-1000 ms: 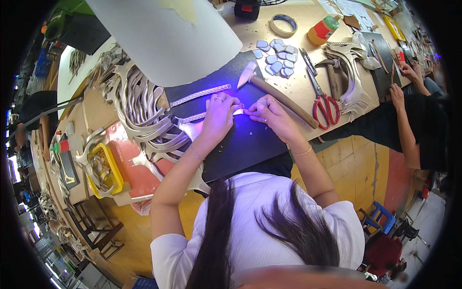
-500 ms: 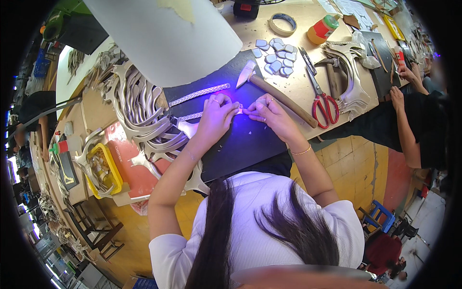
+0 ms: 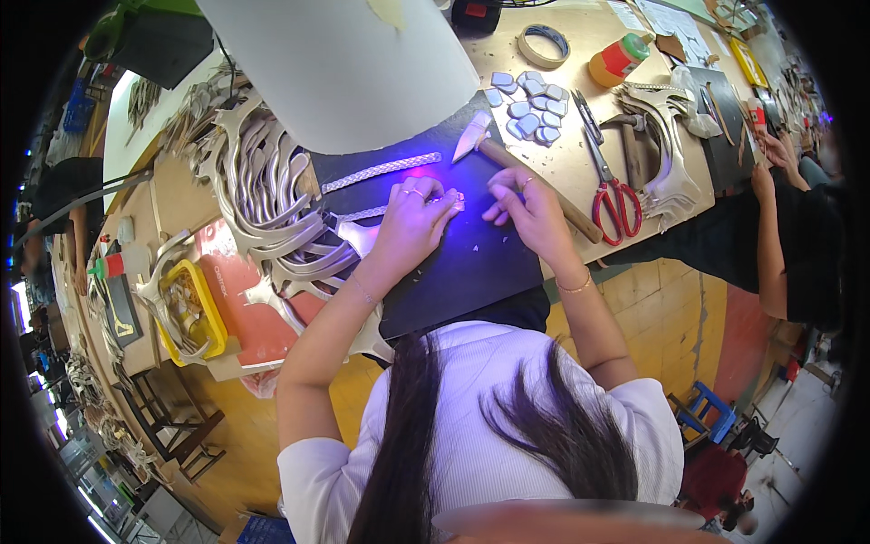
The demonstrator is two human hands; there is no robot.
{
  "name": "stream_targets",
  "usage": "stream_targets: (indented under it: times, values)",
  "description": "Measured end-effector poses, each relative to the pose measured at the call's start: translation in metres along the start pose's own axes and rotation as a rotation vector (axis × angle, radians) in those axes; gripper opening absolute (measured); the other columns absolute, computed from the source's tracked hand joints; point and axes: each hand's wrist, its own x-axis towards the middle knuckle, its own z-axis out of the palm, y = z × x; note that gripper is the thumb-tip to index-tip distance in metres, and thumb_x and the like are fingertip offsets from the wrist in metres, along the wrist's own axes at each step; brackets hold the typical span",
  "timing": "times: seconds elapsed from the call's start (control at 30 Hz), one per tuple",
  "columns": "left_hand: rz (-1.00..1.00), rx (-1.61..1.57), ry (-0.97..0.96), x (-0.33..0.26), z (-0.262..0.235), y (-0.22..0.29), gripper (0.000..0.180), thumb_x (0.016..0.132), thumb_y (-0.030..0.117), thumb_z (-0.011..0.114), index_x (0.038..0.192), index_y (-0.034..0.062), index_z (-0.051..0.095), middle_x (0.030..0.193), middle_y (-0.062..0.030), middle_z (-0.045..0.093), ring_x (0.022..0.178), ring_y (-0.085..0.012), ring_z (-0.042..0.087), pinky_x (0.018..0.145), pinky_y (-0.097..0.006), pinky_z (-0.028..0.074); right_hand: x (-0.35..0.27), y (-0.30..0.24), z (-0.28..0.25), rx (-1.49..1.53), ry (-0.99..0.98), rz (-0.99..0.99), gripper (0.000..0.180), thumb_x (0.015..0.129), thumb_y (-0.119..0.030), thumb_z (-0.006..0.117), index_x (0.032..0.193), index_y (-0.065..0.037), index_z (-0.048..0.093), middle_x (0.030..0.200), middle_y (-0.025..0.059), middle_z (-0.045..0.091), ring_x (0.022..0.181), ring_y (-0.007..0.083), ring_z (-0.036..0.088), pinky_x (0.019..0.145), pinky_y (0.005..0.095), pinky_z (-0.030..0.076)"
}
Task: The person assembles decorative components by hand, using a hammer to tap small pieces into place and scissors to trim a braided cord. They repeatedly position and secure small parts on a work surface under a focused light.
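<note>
My left hand (image 3: 414,220) is closed in a pinch on the end of a silver braided strap (image 3: 370,214). The strap's small tip shows past the fingertips, lit pinkish-violet, and the rest is partly covered by the hand. My right hand (image 3: 535,216) hovers to the right of that tip, apart from it, with loosely bent fingers and nothing visible in them. Both hands are over a dark mat (image 3: 444,290). Another silver braided strip (image 3: 381,171) lies just beyond the left hand. Beyond my right hand, a hammer (image 3: 535,188) with a wooden handle lies diagonally.
A big white lamp shade (image 3: 362,82) hangs over the mat's far side. Grey tabs (image 3: 535,107), red-handled scissors (image 3: 607,199), a tape roll (image 3: 544,45) and a glue bottle (image 3: 619,60) lie at right. Silver curved straps (image 3: 272,190) pile up at left, near a yellow tray (image 3: 214,317).
My right hand has moved away to the right from the strap's tip, its fingers loosening. My left hand still pinches the strap. The whole view has shifted slightly.
</note>
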Motion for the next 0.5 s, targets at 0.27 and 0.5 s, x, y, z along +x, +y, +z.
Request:
stream_targets:
  times: [0.27,0.5]
  values:
    - [-0.002,0.084,0.026,-0.005,0.003,0.002,0.026,0.085,0.014,0.075,0.110,0.0122,0.074,0.099,-0.0046,0.062,0.094,-0.0232,0.058,0.081,-0.039,0.042,0.002,-0.013,0.006,-0.324,-0.093,-0.002,0.019,0.090,-0.009,0.071,0.108,-0.002,0.070,0.091,0.0097,0.069,0.072,0.0154,0.068,0.066,0.0292,0.053]
    - [-0.066,0.042,-0.003,-0.004,0.004,0.005,0.020,0.088,0.016,0.069,0.107,0.0114,0.073,0.100,-0.0055,0.060,0.096,-0.0254,0.056,0.081,-0.041,0.040,0.008,-0.001,0.006,-0.495,-0.070,-0.369,0.017,0.084,-0.013,0.076,0.098,-0.003,0.073,0.089,0.0099,0.069,0.079,0.0271,0.066,0.076,0.0350,0.052]
